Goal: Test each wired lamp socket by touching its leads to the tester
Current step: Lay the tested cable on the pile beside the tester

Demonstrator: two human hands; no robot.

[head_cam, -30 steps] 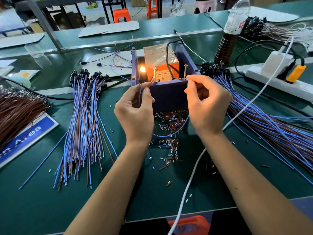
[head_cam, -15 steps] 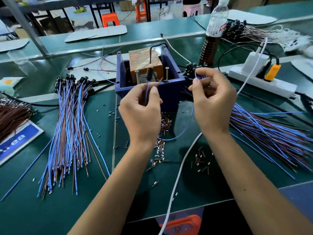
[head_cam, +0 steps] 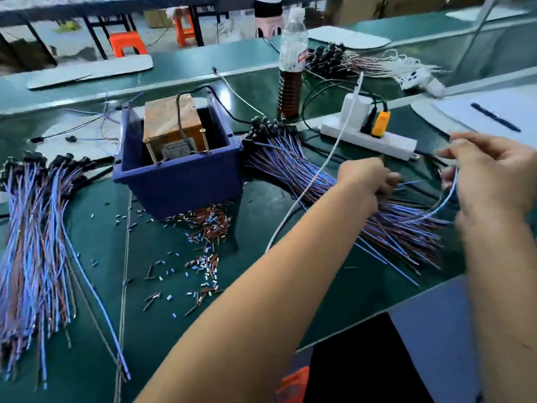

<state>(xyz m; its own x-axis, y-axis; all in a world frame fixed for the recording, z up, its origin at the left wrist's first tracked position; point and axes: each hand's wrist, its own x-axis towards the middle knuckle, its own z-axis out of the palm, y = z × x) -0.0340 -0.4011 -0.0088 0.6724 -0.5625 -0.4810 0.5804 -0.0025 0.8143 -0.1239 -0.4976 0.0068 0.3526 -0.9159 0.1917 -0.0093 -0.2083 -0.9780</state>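
**Both hands at the right-hand pile, between tests**

The step in hand looks like the changeover: both hands are well away from the tester and working at the sprawling pile of blue and brown wired lamp sockets [head_cam: 334,181] that lies on the green mat to the right of the dark blue plastic tester box [head_cam: 177,175]. The left hand [head_cam: 367,184] reaches across, its fingers curled down into the wires near the middle of that pile; what exactly it pinches is blurred. The right hand [head_cam: 491,173] is raised above the pile's far end, finger and thumb pinching a thin pale blue lead [head_cam: 449,196] that loops down beneath the palm.

The next move, as I judge it, calls for one socket to be drawn clear of its tangled neighbours, carried left to the box, and its two bare lead ends set against the pair of upright brass screws [head_cam: 203,141] on the near wall.

The sockets are small black caps with long, limp twin leads; they would snag easily when pulled. A second, straighter bundle of blue and brown wired sockets [head_cam: 37,234] lies left of the box, and snipped bits of insulation [head_cam: 206,242] litter the mat before it.
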